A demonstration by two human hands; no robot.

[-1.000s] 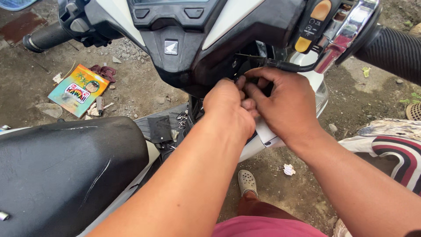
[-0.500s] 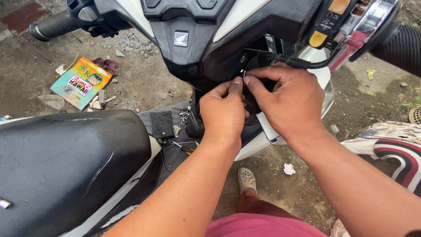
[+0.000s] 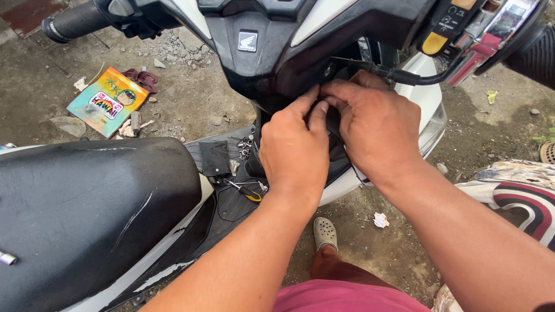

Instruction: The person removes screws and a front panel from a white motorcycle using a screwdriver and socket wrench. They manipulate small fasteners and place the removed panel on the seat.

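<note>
A scooter fills the view, its black front panel (image 3: 272, 63) under the handlebar. My left hand (image 3: 293, 151) and my right hand (image 3: 376, 124) press together at the dark opening below that panel, fingertips pinching something small and black that the fingers hide. A black cable (image 3: 404, 76) runs from the opening toward the right handlebar switch housing (image 3: 442, 26). Just below my left wrist, a yellow-handled tool (image 3: 248, 192) lies on the black footboard (image 3: 228, 208).
The black seat (image 3: 87, 214) takes up the lower left. A colourful flat packet (image 3: 107, 101) lies on the dirt ground beside stones. The left handlebar grip (image 3: 72, 22) points up-left. My foot in a pale clog (image 3: 325, 233) stands on the ground below. Several screws (image 3: 244, 144) sit on the footboard.
Both hands have stayed together at the opening, with the fingers shifting slightly. The view has drifted, so the scooter sits a little higher and further left.
</note>
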